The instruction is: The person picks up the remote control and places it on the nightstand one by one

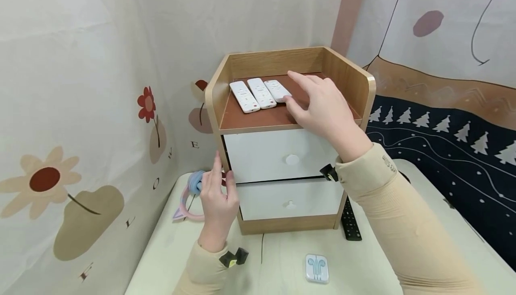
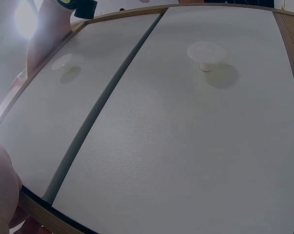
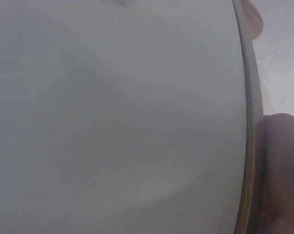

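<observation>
A small wooden cabinet (image 1: 288,226) stands on the table with two white drawers, an upper drawer (image 1: 262,154) and a lower drawer (image 1: 266,201), both pushed in. On its brown top shelf lie three white remote controls side by side: a left remote (image 1: 244,97), a middle remote (image 1: 262,93) and a right remote (image 1: 277,90). My right hand (image 1: 322,104) hovers over the shelf, fingers spread, its thumb tip beside the right remote; whether they touch I cannot tell. At the cabinet's left side my left hand (image 1: 219,196) is held upright with straight fingers, holding nothing.
Left of the cabinet lie a pink ring-shaped item (image 1: 185,203) and a light blue bundle (image 1: 195,182). A black remote (image 1: 350,223) lies by its right side. Earphones in a clear case (image 1: 316,268) lie in front. Patterned cloth (image 1: 262,13) hangs behind.
</observation>
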### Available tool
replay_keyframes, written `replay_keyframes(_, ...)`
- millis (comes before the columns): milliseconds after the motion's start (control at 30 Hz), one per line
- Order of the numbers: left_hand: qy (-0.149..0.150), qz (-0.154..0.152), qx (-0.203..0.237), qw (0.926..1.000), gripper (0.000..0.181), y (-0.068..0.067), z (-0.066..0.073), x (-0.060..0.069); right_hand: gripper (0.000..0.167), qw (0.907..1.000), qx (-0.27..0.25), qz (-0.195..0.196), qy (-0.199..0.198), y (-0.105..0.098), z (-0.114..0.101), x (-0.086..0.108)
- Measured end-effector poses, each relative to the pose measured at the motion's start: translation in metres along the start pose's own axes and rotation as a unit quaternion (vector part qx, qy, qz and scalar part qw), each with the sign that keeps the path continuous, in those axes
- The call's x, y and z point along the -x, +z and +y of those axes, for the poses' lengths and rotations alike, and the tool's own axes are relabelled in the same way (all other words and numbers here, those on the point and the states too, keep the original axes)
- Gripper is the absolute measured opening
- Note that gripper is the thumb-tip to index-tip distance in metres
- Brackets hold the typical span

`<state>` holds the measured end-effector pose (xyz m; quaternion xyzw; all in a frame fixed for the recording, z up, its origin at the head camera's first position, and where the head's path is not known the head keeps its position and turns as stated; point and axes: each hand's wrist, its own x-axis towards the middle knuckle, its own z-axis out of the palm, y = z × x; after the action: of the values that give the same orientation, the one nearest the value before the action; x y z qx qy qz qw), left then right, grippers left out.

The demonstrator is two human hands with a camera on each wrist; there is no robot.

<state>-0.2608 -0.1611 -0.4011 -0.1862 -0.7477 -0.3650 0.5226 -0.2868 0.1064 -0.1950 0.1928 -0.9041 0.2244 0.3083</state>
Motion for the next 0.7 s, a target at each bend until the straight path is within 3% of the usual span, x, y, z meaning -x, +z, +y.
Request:
replay_keyframes(167, 0.002, 0.002, 0.002, 1.0, 0.057, 0.001, 0.001, 0.0, 0.056, 0.9962, -0.018, 0.071, -0.048, -0.003, 0.003, 0.013)
replay_keyframes(300, -0.005, -0.007, -0.001, 1.0, 0.057, 0.0, 0.001, 0.0, 0.052, 0.9874, -0.029, 0.129, -0.087, -0.006, 0.006, 0.024)
replay_keyframes(500, -0.012, -0.013, -0.003, 0.9998, 0.057, 0.001, 0.0, 0.0, 0.047, 0.954, -0.047, 0.254, -0.153, -0.012, 0.014, 0.042)
replay_keyframes(700, -0.011, -0.006, -0.007, 0.9999, 0.057, -0.001, 0.0, 0.0, 0.045, 0.9297, -0.089, 0.332, -0.132, -0.015, 0.023, 0.065)
